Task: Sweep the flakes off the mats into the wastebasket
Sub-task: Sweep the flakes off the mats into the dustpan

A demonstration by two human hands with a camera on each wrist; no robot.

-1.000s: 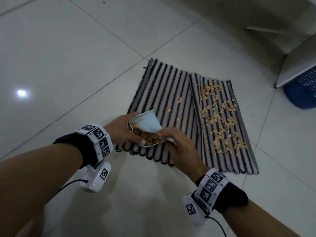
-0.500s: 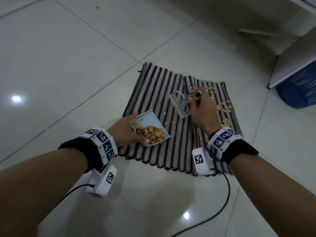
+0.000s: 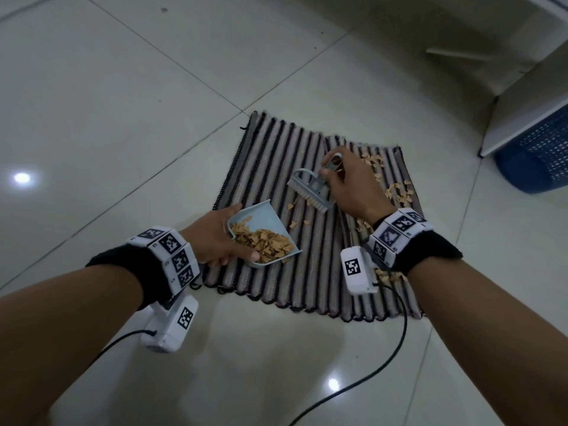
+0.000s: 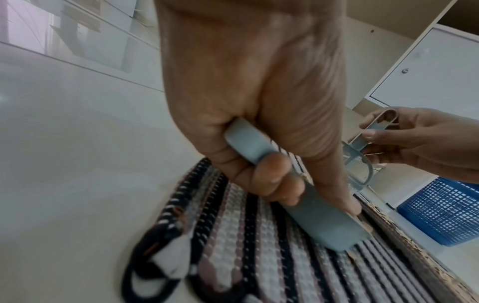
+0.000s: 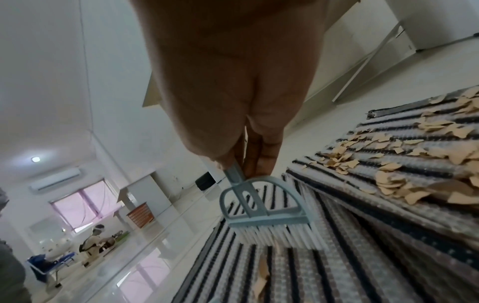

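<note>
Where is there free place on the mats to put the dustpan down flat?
The left mat is bare along its far and left side, beyond the dustpan. A few flakes lie between dustpan and brush. The right mat is crowded with flakes around the right hand.

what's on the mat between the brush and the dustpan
A few loose flakes on the striped mat, between brush and dustpan; head view.

My right hand (image 3: 347,186) covers many flakes (image 3: 399,192); the wastebasket (image 3: 541,161) is cut off by the head view's edge.
</note>
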